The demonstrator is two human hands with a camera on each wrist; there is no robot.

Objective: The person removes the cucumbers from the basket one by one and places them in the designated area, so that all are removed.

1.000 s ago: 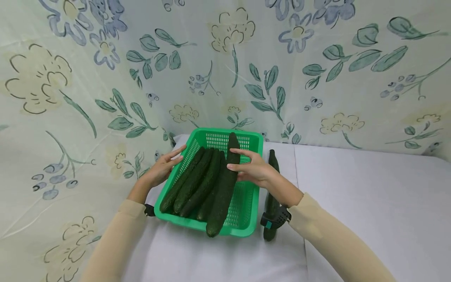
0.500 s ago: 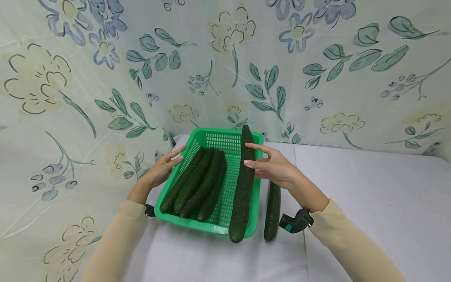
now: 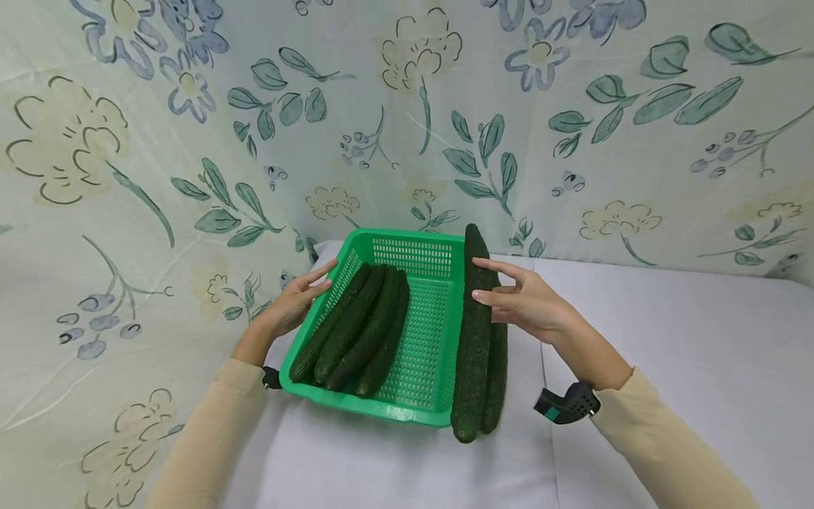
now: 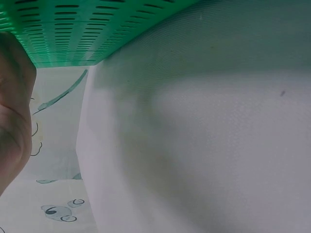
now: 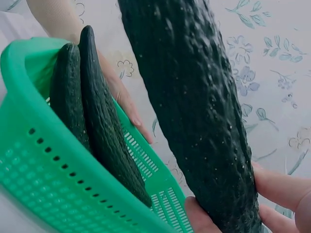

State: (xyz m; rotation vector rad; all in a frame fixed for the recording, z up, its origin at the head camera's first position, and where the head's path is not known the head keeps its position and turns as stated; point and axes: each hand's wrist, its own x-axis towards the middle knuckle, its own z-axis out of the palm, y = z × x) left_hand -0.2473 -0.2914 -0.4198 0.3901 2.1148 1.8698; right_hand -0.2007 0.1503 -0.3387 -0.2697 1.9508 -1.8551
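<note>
1. Nearest the wearer, two beige sleeves (image 3: 674, 449) reach forward on either side of the basket. A black plastic wrist device (image 3: 577, 404) with a teal patch sits at the right cuff, to the right of the basket; any lettering on it is too small to tell. A matching dark device (image 3: 271, 378) shows partly beside the basket's near left corner.

2. The right hand (image 3: 531, 304) pinches a long, dark green, bumpy cucumber (image 3: 473, 353) between thumb and fingers, over the basket's right rim. The head view hides some of the fingertips; the right wrist view shows them pressing both flanks, and pale specks on the skin.

3. A second dark green cucumber (image 3: 499, 360) lies just right of the basket, partly covered by the held one.

4. The landmark is a bright green, perforated plastic basket (image 3: 365, 406). A cluster of dark green cucumbers (image 3: 350, 329), at least four, lies side by side in its left half.

5. The left hand (image 3: 295, 300) rests against the basket's left wall, fingers fairly straight, thumb apart from the index finger. The left wrist view adds the wall's slotted outer face.

6. Beneath the basket spreads a white cloth (image 3: 610, 339); behind it hangs a pale fabric backdrop (image 3: 280, 141) with painted-looking flowers and leaves.
</note>
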